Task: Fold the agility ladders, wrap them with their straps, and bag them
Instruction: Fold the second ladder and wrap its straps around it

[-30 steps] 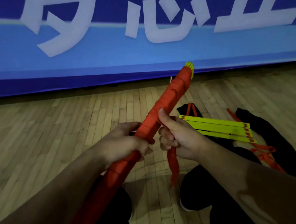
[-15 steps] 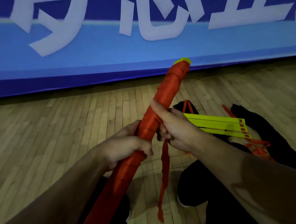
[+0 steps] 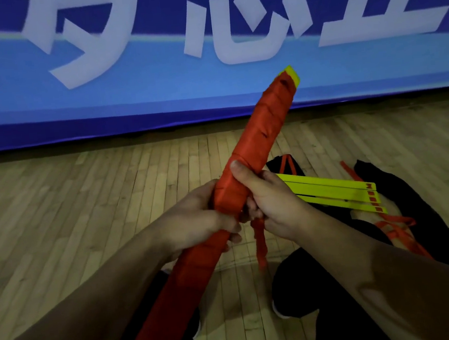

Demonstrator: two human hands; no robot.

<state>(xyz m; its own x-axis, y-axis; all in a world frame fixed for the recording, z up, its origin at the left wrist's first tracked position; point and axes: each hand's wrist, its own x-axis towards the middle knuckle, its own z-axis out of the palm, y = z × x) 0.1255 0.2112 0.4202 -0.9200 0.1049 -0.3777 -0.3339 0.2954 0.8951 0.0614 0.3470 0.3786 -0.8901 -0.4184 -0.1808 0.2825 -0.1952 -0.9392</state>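
Observation:
A folded agility ladder bundle (image 3: pixel 263 127), wound all over in orange strap, slants from bottom left up to the centre, with a yellow rung tip showing at its top end. My left hand (image 3: pixel 195 222) grips the bundle from the left at mid-length. My right hand (image 3: pixel 271 201) presses on it from the right, thumb on top, and pinches the loose orange strap end (image 3: pixel 260 246), which dangles below. A second ladder (image 3: pixel 331 192) of yellow rungs lies folded on the floor to the right, with its orange straps (image 3: pixel 396 232) loose beside it.
Black bags (image 3: pixel 428 220) lie on the wooden floor (image 3: pixel 83 212) at the right under and beside the yellow ladder. A blue banner with white characters (image 3: pixel 151 66) runs along the back. My dark-clothed knees (image 3: pixel 313 285) are below my hands.
The dangling strap end has become shorter as it was drawn up around the bundle. My hands have closed in together on the bundle's middle.

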